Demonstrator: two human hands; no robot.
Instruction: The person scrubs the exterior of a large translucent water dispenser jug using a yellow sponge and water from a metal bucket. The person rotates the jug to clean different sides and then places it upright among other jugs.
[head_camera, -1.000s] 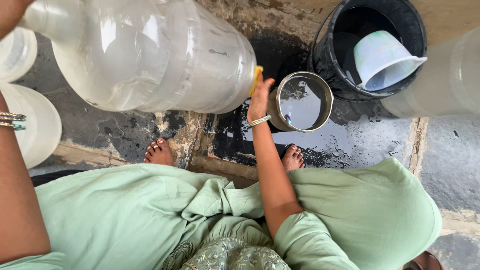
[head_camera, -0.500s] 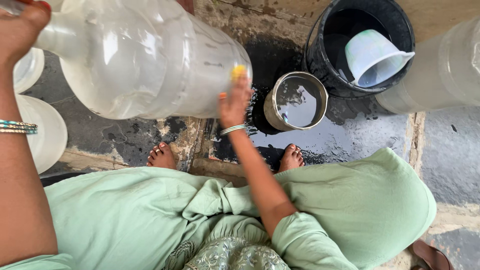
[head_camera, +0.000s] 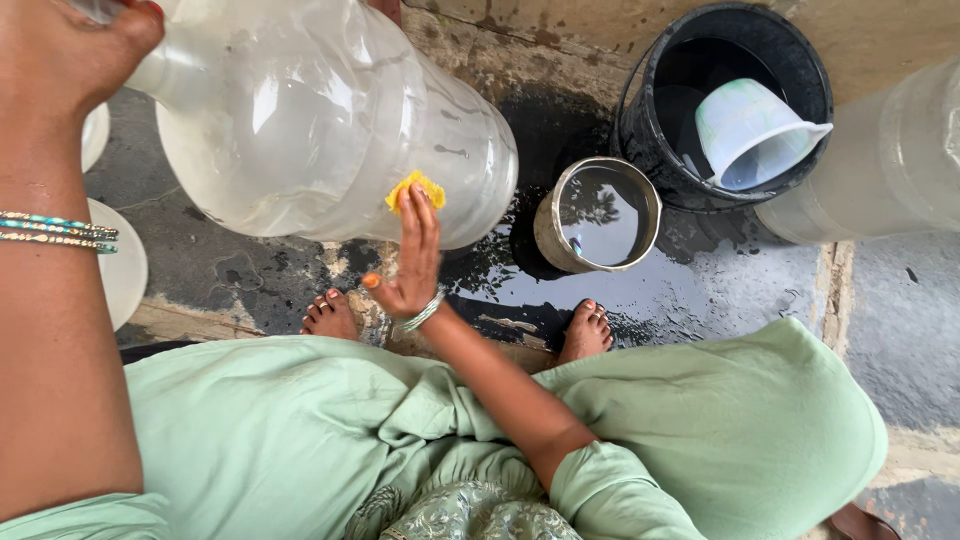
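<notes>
The person's right hand (head_camera: 415, 255) presses a small yellow sponge (head_camera: 417, 188) flat against the side of a large clear plastic jug (head_camera: 330, 120), which hangs tipped on its side above the wet stone floor (head_camera: 720, 280). The sponge sits at the fingertips, at about twelve o'clock from the palm, and only its upper edge shows past them. The fingers are held straight and close together, pinning the sponge rather than curling round it; the thumb stands off toward nine o'clock. The jug's long axis runs roughly from ten o'clock, where its neck lies, to four o'clock, where its broad base points at the steel pot (head_camera: 598, 215). The left hand (head_camera: 65, 50) is closed round the neck end at the upper left and carries the weight. The right hand is the nearer one to the jug's belly.

The jug looks cloudy and translucent, with ribbed shoulders and a wet sheen. The pot holds water that mirrors the sky. At two o'clock from it stands a black bucket (head_camera: 640, 110) with a pale plastic mug (head_camera: 750, 130) inside.
</notes>
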